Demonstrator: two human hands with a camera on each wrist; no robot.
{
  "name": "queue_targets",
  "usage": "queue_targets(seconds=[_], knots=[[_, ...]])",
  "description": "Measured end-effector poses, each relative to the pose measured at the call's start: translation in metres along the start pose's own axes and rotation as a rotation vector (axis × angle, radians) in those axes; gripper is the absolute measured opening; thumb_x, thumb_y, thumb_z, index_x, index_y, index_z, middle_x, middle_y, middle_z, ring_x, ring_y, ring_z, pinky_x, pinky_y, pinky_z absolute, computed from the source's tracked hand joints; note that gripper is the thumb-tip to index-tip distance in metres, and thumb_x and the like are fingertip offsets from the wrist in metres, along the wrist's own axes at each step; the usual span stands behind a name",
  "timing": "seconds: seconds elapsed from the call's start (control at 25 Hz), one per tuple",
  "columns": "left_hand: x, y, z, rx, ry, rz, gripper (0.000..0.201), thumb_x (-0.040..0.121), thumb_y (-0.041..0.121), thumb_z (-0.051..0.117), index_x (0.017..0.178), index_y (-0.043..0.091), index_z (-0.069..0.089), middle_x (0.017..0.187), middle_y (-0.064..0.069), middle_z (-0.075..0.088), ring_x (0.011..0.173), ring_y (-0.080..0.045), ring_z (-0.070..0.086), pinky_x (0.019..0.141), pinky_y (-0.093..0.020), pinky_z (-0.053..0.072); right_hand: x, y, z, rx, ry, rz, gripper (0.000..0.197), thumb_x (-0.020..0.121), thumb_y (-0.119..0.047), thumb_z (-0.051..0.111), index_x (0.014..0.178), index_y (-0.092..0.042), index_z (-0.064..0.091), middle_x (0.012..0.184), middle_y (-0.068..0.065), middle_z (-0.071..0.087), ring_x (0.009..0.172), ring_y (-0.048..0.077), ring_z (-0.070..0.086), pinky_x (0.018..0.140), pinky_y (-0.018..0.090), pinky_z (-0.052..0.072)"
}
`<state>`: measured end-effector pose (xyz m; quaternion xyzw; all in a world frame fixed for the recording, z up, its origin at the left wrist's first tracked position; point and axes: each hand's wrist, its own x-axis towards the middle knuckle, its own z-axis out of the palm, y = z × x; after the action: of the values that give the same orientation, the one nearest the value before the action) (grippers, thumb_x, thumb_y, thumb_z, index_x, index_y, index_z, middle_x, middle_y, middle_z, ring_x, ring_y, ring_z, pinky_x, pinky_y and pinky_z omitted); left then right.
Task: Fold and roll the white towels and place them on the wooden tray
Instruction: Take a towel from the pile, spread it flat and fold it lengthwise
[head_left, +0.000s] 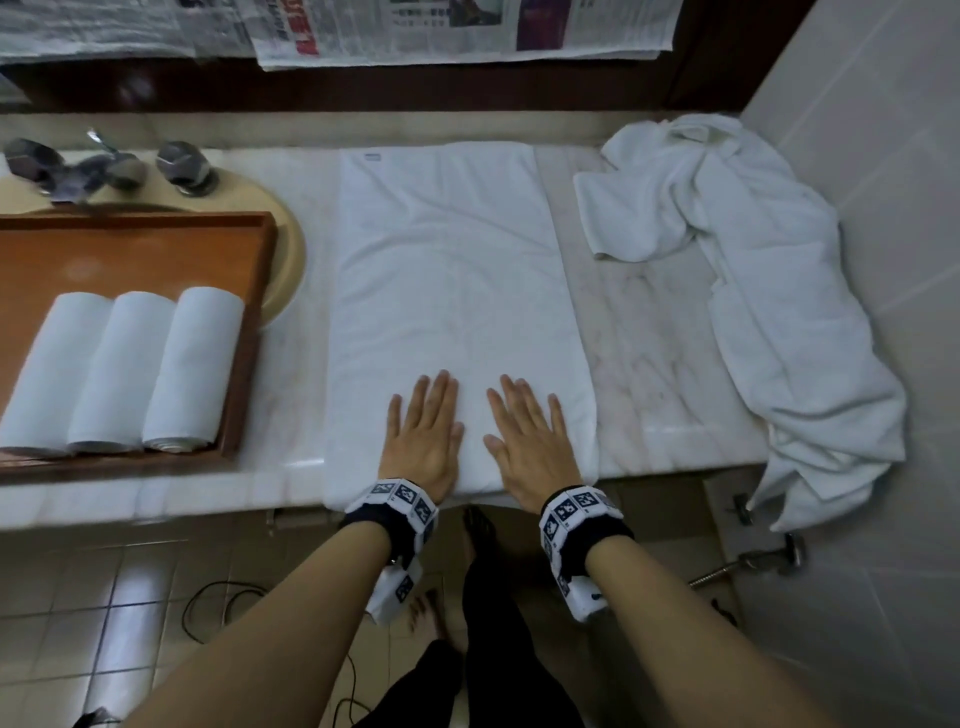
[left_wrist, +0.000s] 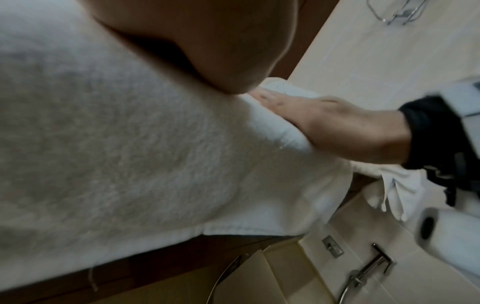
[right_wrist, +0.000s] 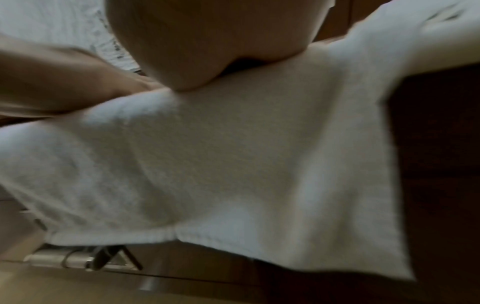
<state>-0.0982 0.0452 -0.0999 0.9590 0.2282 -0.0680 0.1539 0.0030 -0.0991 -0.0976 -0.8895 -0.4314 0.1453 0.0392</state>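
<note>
Both hands lay flat, fingers straight and spread, holding nothing: my left hand (head_left: 423, 441) and my right hand (head_left: 530, 447) pressed side by side on the near end of the folded towel (head_left: 452, 270). That towel was a long strip on the tabletop (head_left: 654, 343), and its long axis ran straight away from my hands toward the far wall, so nearly all of its length lay ahead of my fingertips and only its near hem hung just behind my wrists, over the tabletop's edge; the wrist views showed that hem drooping free. Neither hand was nearer the cloth, since both sat on it, well inside its two long edges. I judged that a roll would have to start at this near hem and travel forward along that axis, with both hands working evenly. The wooden tray (head_left: 244, 332) sat off beyond my left hand, carrying three rolled towels (head_left: 124, 369) side by side, with bare wood ahead of them. A loose heap of towels (head_left: 753, 249) lay beyond my right hand, well apart.
</note>
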Motion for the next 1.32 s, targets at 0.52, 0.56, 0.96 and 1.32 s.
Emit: queue_targets(seconds=[0.52,0.56,0.96,1.32], knots=[[0.008,0.027,-0.004,-0.110,-0.067,0.023,0.057,0.105,0.035,0.015,0.155,0.020,-0.005,0.160,0.005,-0.017,0.148,-0.015,-0.017,0.118,-0.043,-0.015,0.005,-0.005,-0.014,0.016,-0.050,-0.061,0.060,0.098,-0.038,0.006,0.155,-0.020,-0.003,0.159,-0.008,-0.019,0.148,0.015,-0.016,0.117,0.058,-0.001],[0.004,0.020,-0.004,-0.080,-0.056,0.024,0.057,0.104,0.038,0.012,0.155,0.020,-0.006,0.160,0.006,-0.016,0.147,-0.014,-0.019,0.118,-0.042,-0.016,0.008,-0.005,-0.012,-0.005,-0.082,-0.067,0.057,0.101,-0.038,0.010,0.155,-0.022,-0.003,0.159,-0.009,-0.018,0.148,0.013,-0.016,0.117,0.056,0.000],[0.053,0.006,-0.031,-0.283,-0.136,-0.038,0.059,0.104,0.043,0.011,0.155,0.020,-0.009,0.161,0.002,-0.018,0.146,-0.013,-0.019,0.117,-0.040,-0.015,0.069,-0.018,-0.039,0.172,-0.126,0.035,0.060,0.104,-0.031,0.022,0.154,-0.019,-0.009,0.159,-0.005,-0.022,0.147,0.016,-0.019,0.117,0.059,-0.006],[0.119,0.006,-0.061,-0.429,-0.172,-0.246,0.060,0.105,0.041,0.012,0.155,0.015,-0.007,0.161,-0.002,-0.018,0.147,-0.017,-0.019,0.117,-0.044,-0.013,0.127,-0.002,-0.064,0.185,-0.193,0.104,0.064,0.104,-0.035,0.024,0.153,-0.016,-0.013,0.160,-0.001,-0.023,0.146,0.017,-0.021,0.113,0.060,-0.010]])
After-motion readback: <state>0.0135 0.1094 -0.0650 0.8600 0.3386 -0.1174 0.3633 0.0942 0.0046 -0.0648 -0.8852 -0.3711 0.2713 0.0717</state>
